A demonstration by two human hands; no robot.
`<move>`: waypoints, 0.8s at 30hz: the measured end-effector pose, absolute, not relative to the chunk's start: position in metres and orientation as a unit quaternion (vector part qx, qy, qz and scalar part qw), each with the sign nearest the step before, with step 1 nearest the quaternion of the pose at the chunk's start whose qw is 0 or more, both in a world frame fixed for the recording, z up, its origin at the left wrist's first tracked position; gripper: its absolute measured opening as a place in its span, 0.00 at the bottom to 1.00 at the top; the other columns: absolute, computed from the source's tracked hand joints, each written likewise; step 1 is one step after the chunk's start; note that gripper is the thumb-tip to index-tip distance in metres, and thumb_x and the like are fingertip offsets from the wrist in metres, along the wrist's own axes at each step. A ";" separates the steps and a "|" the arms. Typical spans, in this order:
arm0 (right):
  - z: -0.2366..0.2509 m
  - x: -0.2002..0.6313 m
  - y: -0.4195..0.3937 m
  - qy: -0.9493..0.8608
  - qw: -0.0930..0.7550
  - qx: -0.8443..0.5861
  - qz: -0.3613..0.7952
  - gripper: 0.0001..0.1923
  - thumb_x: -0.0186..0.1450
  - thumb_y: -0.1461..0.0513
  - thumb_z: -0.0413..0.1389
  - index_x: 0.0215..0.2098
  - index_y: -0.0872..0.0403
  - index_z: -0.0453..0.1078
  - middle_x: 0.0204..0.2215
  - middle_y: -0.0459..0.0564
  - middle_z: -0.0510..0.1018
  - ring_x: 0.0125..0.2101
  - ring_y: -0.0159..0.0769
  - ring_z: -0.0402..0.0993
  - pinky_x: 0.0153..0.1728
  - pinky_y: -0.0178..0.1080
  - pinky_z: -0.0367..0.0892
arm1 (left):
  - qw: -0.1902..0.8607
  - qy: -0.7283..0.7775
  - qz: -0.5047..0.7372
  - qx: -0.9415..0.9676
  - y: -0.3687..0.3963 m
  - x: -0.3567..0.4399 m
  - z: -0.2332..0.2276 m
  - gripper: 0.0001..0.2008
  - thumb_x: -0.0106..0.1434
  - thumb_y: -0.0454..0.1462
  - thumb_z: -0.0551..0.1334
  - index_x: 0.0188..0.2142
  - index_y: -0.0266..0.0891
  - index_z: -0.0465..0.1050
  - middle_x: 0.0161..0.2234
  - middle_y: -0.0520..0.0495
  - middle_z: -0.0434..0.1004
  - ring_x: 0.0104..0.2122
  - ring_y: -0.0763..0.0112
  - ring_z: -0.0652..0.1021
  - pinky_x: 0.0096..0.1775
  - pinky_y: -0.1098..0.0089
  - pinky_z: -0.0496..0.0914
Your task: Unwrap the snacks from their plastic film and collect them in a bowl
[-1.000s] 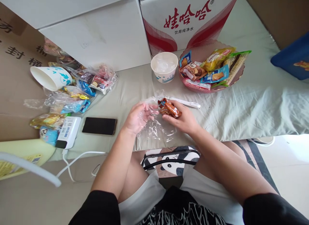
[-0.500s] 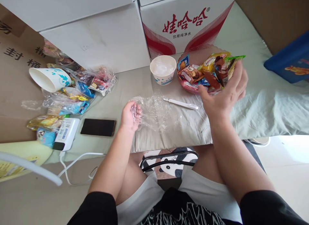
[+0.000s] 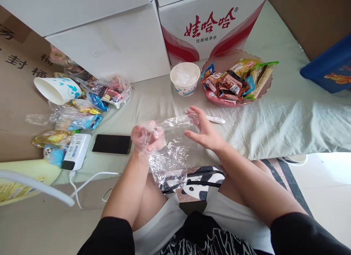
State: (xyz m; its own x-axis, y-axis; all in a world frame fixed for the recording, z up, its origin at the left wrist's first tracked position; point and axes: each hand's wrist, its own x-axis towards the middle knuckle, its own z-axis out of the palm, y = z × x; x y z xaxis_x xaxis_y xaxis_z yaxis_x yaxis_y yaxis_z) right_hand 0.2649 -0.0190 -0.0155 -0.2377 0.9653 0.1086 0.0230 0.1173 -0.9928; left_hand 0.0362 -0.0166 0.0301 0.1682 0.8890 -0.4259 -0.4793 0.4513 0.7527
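Clear bag [image 3: 170, 152] in both hands over sheet-covered table [image 3: 287, 116].

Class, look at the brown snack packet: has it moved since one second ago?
Yes. The brown snack packet has gone from beside the pen into the pink basket.

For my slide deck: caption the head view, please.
Both hands, left hand and right hand, hold a clear plastic bag before a pink snack dish.

The plastic bag [image 3: 170, 152] is clear and crinkled. The bowl [image 3: 185, 79] is white with blue marks, the snack basket [image 3: 236, 101] pink, the phone [image 3: 112, 144] black, the carton [image 3: 208, 25] white with red swirls and red lettering.
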 end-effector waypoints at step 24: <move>-0.007 0.299 -0.011 -0.388 0.616 -0.513 0.455 0.16 0.67 0.55 0.58 0.52 0.43 0.62 0.24 0.38 0.71 0.18 0.27 0.66 0.20 0.34 0.65 | 0.598 0.531 0.463 0.382 -0.003 0.011 0.038 0.49 0.40 0.53 0.78 0.59 0.48 0.62 0.21 0.57 0.79 0.18 0.68 0.79 0.19 0.75 0.67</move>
State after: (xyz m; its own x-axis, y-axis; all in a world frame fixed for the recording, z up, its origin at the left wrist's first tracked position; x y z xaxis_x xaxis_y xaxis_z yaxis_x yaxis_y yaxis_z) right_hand 0.2988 -0.0112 -0.0065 0.2853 0.9584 0.0116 -0.1618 0.0601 -0.9850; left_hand 0.0108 -0.0026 0.0381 0.0072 0.9596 -0.2813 -0.1468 0.2792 0.9489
